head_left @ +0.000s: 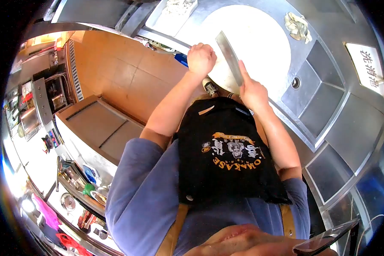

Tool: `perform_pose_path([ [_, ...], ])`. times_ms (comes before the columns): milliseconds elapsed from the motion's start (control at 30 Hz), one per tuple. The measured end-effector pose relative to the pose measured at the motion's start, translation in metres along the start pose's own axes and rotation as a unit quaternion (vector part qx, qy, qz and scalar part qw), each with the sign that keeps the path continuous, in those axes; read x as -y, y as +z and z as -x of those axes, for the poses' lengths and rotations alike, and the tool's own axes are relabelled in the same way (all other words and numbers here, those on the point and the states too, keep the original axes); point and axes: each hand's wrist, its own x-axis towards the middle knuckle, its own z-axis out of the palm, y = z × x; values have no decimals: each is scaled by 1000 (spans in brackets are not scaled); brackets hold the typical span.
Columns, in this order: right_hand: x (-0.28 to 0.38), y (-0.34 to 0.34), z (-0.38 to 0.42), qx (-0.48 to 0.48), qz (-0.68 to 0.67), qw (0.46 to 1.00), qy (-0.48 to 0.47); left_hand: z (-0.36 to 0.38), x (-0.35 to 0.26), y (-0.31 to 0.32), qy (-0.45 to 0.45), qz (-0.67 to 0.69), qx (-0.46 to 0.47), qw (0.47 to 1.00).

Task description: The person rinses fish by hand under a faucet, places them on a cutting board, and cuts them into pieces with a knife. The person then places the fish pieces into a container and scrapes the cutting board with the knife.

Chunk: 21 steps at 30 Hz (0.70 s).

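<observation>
A cleaver (229, 57) with a long, wide metal blade is in my right hand (254, 93), its index finger stretched along the blade. The blade slants over the large round white board (260, 38). My left hand (201, 59) is closed at the near left edge of the board, apart from the cleaver; its fingers curl inward, and what they may hold is hidden. A crumpled pale cloth (298, 27) lies on the metal counter beyond the board's right side.
A white tray (171, 17) with pale pieces stands left of the board. Metal sink basins (311, 91) with a drain are at the right, near a white sign (366, 68). Tiled floor (115, 72) shows at left, beside a cabinet (100, 123) and cluttered shelves.
</observation>
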Motion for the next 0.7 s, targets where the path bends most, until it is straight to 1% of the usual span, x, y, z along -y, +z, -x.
perform_pose_path([
  [33, -5, 6, 10, 0, 0, 1000, 0, 0, 0, 1, 3, -1, -19, 1000],
  [100, -25, 21, 43, 27, -51, 998, 31, -4, 0, 1, 3, -14, -23, 1000],
  [133, -36, 26, 59, 27, -50, 998, 30, -4, -1, 2, 0, -27, -28, 999],
  [167, -48, 30, 76, 8, -37, 999, 6, -7, 3, 3, -1, -26, -26, 999],
  [200, -58, 30, 86, -13, -24, 1000, -15, -12, 9, 6, -16, 22, -48, 998],
  [233, -66, 24, 88, -17, -23, 1000, -10, -18, 11, 5, -28, 71, -71, 995],
  [300, -76, 13, 90, 12, -76, 997, 10, -20, 12, -5, 9, 119, -31, 992],
  [333, -83, 13, 89, 9, -81, 997, 13, -19, 9, -11, 26, 144, -17, 989],
  [367, -90, 13, 86, 19, -137, 990, 42, -17, 5, -14, 32, 142, -14, 989],
  [433, -100, 14, 80, 44, -244, 964, 99, -12, -2, -17, -30, 223, 54, 973],
  [467, -101, 15, 77, 41, -246, 963, 99, -12, -3, -16, -27, 222, 55, 973],
  [533, -98, 14, 70, 2, -314, 942, 122, -11, -5, -15, -101, 223, 49, 968],
  [567, -96, 14, 67, -4, -350, 929, 120, -11, -5, -14, -101, 222, 49, 969],
  [633, -91, 19, 59, -15, -351, 930, 110, -10, -7, -15, -145, 210, 47, 966],
  [667, -89, 21, 56, -26, -351, 931, 100, -10, -9, -16, -145, 210, 47, 966],
  [700, -86, 23, 53, -25, -350, 931, 100, -9, -11, -18, -148, 213, 69, 963],
])
